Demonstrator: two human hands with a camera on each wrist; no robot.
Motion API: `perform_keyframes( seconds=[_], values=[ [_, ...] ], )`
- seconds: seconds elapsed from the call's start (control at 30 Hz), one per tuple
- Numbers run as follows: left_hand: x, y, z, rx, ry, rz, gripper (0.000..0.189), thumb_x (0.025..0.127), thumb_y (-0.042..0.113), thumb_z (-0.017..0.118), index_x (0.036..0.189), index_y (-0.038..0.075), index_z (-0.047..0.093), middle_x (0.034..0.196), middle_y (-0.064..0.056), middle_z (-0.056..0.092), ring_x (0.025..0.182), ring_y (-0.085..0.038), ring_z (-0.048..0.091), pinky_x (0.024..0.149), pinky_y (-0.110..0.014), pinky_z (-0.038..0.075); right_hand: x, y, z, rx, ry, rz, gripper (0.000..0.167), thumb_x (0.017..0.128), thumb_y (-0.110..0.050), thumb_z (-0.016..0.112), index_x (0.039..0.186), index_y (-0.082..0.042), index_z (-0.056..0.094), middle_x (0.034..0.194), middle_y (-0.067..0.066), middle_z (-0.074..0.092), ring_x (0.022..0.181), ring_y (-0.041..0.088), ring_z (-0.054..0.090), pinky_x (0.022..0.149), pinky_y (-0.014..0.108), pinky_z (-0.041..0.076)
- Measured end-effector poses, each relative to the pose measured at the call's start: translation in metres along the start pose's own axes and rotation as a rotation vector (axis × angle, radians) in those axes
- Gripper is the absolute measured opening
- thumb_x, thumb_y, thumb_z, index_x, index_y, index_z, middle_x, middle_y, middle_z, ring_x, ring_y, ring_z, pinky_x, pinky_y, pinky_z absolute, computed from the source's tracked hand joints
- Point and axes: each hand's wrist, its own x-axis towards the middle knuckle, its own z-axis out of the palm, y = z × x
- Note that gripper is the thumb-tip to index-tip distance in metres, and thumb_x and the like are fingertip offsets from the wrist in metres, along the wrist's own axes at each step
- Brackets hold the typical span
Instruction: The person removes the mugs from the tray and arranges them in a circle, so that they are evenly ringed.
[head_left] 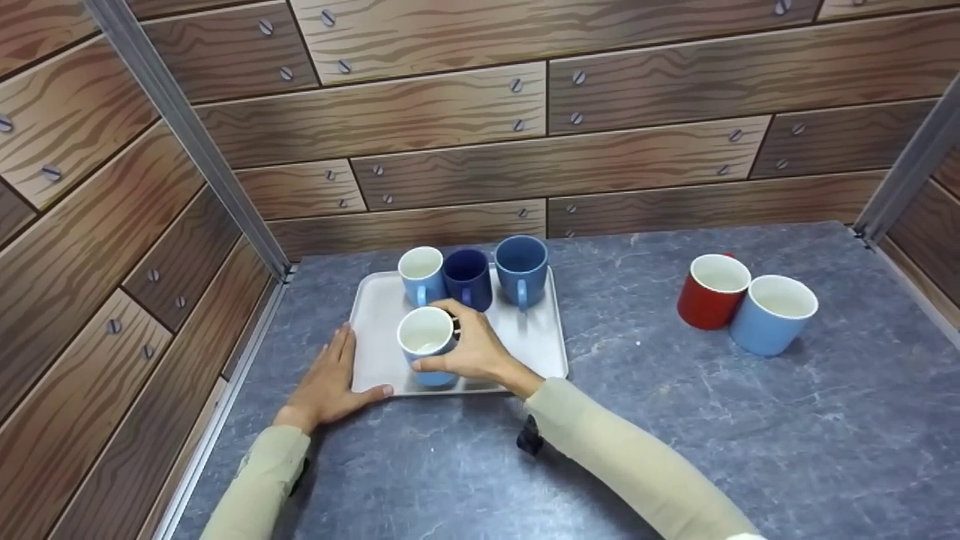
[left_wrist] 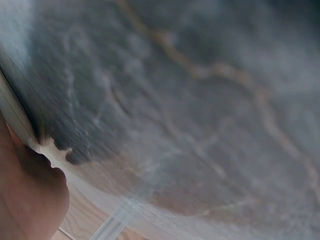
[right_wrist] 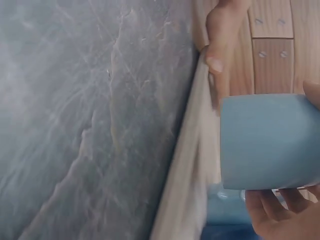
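A pale tray lies on the table. My left hand rests at its front left corner, fingers extended along the left side and thumb at the front edge. With fingers and thumb round it, my right hand grips a light blue mug, white inside, upright over the tray's front left part. In the right wrist view the held mug's base appears slightly above the tray. Along the tray's back stand a smaller light blue mug, a dark blue mug and a medium blue mug, handles facing forward.
To the right on the grey marbled table stand a red mug and a wide light blue mug, close together. Wood-patterned walls enclose the back and sides.
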Motion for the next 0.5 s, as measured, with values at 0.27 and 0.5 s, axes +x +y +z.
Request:
perform_keyframes(
  seconds=[0.27, 0.5],
  values=[
    [0.001, 0.000, 0.001, 0.004, 0.001, 0.005, 0.133, 0.087, 0.080, 0.066, 0.167, -0.010, 0.010, 0.177, -0.028, 0.006, 0.165, -0.045, 0.010, 0.135, -0.058, 0.015, -0.022, -0.007, -0.025, 0.006, 0.021, -0.035, 0.081, 0.063, -0.026, 0.102, 0.134, -0.010, 0.067, 0.117, 0.004, 0.075, 0.104, 0.016, 0.069, 0.091, 0.035, 0.059],
    [0.001, 0.001, 0.000, 0.012, -0.006, 0.004, 0.132, 0.087, 0.081, 0.064, 0.167, -0.009, 0.010, 0.177, -0.028, 0.004, 0.165, -0.045, 0.009, 0.134, -0.058, 0.014, -0.045, -0.006, -0.051, -0.015, 0.050, -0.039, 0.085, 0.063, -0.029, 0.103, 0.136, -0.008, 0.067, 0.119, 0.006, 0.074, 0.104, 0.020, 0.069, 0.090, 0.034, 0.060]
  ],
)
